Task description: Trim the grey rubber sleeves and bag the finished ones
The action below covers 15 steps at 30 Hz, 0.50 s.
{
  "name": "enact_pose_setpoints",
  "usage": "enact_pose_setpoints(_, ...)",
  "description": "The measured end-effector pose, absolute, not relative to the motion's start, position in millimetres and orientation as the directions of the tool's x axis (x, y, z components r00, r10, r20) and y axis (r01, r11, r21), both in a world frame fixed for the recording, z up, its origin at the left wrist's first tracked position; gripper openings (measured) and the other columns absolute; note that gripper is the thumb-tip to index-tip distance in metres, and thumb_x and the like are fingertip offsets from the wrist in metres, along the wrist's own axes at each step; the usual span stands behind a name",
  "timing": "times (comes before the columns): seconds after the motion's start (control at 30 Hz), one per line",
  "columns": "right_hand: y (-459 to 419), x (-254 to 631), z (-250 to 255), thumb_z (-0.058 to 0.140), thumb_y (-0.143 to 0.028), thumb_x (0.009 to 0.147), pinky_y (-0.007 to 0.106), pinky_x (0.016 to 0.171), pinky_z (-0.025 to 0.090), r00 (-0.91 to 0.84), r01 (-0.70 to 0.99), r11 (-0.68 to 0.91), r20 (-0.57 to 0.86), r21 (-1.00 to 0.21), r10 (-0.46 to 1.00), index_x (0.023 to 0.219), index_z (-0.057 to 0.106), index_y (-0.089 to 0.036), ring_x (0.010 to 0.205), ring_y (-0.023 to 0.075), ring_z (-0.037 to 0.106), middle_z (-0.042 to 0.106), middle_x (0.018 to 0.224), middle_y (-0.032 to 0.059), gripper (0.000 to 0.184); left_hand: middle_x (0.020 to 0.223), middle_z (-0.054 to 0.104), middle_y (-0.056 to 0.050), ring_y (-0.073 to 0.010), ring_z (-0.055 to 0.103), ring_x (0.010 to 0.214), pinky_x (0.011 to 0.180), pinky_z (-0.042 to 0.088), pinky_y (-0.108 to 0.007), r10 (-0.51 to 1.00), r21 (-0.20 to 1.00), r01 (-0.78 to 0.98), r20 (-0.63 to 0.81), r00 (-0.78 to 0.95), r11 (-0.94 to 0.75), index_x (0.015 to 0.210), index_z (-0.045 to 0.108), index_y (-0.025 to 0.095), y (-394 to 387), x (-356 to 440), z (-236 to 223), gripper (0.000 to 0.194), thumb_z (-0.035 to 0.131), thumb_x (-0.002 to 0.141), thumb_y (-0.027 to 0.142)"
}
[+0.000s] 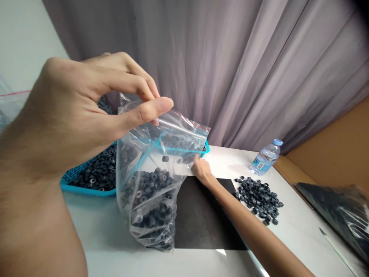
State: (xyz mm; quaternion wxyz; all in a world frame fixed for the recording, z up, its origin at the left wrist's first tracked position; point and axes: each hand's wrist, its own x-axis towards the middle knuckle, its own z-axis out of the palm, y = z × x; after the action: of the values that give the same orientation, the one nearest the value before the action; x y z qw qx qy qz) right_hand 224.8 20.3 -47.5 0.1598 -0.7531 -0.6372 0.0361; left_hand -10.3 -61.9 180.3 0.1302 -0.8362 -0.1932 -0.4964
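Observation:
My left hand [86, 111] is raised close to the camera and pinches the top edge of a clear zip bag [152, 184] with thumb and fingers. The bag hangs down to the table and is partly filled with small black ring-shaped parts. My right hand [201, 169] reaches forward across a black mat [201, 219], fingers curled at the bag's far edge beside the blue tray [86, 184]. Its fingertips are hidden behind the bag. The tray holds many more black rings.
A loose pile of black rings [259, 198] lies on the white table right of the mat. A small water bottle [266, 157] stands behind it. A dark plastic bag [337, 211] lies at the right edge near brown cardboard [340, 150]. Grey curtain [230, 57] hangs behind.

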Motion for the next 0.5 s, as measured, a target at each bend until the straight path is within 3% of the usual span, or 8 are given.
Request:
enact_pose_setpoints(0.13, 14.0, 243.5, -44.9, 0.064, -0.038, 0.099, 0.045, 0.092, 0.058, 0.168, 0.934, -0.107, 0.155, -0.34, 0.974, 0.13, 0.06, -0.017, 0.109, 0.0235, 0.066, 0.063, 0.129, 0.0099, 0.038, 0.099, 0.067, 0.0, -0.016, 0.061, 0.088, 0.08, 0.045, -0.034, 0.261, -0.001, 0.487, 0.842, 0.471, -0.874, 0.077, 0.07, 0.02, -62.5, -9.8, 182.6, 0.03, 0.066, 0.097, 0.043)
enact_pose_setpoints(0.3, 1.2, 259.7, -26.0, 0.064, -0.039, 0.098, 0.042, 0.087, 0.059, 0.128, 0.891, -0.029, 0.191, -0.452, 0.973, 0.126, 0.062, -0.017, 0.104, 0.0217, 0.067, 0.066, 0.122, 0.0088, 0.035, 0.093, 0.067, 0.002, -0.0163, 0.063, 0.086, 0.078, 0.047, -0.036, 0.2, -0.024, 0.419, 0.852, 0.484, -0.908, 0.073, 0.067, 0.024, -61.4, -4.1, 183.5, 0.022, 0.07, 0.094, 0.031)
enact_pose_setpoints(0.4, -11.3, 264.9, 2.9, 0.06, -0.037, 0.1, 0.032, 0.074, 0.057, 0.081, 0.845, 0.069, 0.254, -0.531, 0.964, 0.107, 0.065, -0.014, 0.081, 0.0148, 0.066, 0.068, 0.097, 0.0033, 0.024, 0.089, 0.068, 0.002, -0.0157, 0.064, 0.082, 0.077, 0.05, -0.035, 0.177, -0.052, 0.418, 0.853, 0.491, -0.907, 0.073, 0.067, 0.025, -63.5, -1.4, 183.3, 0.021, 0.071, 0.093, 0.029)
enact_pose_setpoints(0.5, -27.9, 268.2, 41.7, 0.049, -0.034, 0.101, 0.024, 0.058, 0.045, 0.018, 0.783, 0.198, 0.338, -0.59, 0.941, 0.083, 0.059, -0.015, 0.062, 0.0117, 0.055, 0.057, 0.067, -0.0039, 0.028, 0.09, 0.068, 0.002, -0.0172, 0.065, 0.084, 0.078, 0.052, -0.035, 0.186, -0.063, 0.439, 0.845, 0.502, -0.896, 0.073, 0.066, 0.027, -66.0, 0.3, 183.2, 0.023, 0.067, 0.094, 0.037)
